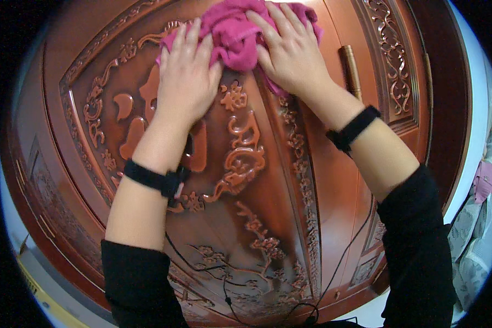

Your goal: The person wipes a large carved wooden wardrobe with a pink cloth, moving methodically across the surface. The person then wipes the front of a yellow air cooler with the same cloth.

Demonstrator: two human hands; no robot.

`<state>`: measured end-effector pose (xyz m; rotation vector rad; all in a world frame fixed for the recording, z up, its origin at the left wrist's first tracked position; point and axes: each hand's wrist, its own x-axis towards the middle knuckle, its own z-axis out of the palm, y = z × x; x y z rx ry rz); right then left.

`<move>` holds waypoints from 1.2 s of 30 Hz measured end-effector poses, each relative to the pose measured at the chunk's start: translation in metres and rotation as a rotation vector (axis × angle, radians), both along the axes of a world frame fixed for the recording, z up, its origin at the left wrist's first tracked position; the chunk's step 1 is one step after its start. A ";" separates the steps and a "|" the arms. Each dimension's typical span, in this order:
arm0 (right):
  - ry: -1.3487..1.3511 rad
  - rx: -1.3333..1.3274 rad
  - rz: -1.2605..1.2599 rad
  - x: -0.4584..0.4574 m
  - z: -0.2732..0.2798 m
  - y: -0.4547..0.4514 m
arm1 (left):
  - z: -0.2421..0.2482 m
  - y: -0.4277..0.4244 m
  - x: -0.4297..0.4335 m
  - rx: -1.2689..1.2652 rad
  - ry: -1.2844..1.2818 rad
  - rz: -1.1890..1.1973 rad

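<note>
A crumpled pink cloth (233, 39) lies against the upper part of a carved reddish-brown door panel (246, 180). My left hand (188, 69) presses on the cloth's left end with fingers spread, its palm over the raised carving. On the cloth's right part rests my right hand (293, 51), its fingers spread and pointing up to the left. One corner of the cloth hangs down beneath the right hand. Both wrists wear black straps, and thin black cables run in front of the lower door. The carving under the cloth and hands is hidden.
A bronze-coloured cylindrical hinge or fitting (349, 71) stands right of my right hand. Farther right are a narrow carved panel (393, 61) and the dark door frame (455, 106). Patterned grey fabric (471, 250) with a pink cloth piece (484, 180) hangs at the right edge.
</note>
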<state>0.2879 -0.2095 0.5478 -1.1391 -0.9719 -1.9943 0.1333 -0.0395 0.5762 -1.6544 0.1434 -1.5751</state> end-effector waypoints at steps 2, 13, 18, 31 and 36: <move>0.004 -0.082 0.009 0.001 -0.029 -0.008 | -0.035 -0.006 -0.013 -0.049 0.103 0.037; 0.152 -0.735 -0.033 -0.011 -0.217 -0.049 | -0.186 0.004 -0.060 -0.064 0.689 -0.028; -0.174 -1.041 -0.051 -0.008 -0.227 -0.051 | -0.203 0.028 -0.095 0.324 0.925 0.002; -0.136 -0.297 -0.050 -0.066 0.029 0.063 | 0.021 0.089 -0.124 -0.159 0.024 0.171; -0.014 -0.088 -0.138 -0.102 0.060 0.116 | 0.040 0.115 -0.125 -0.234 -0.174 0.152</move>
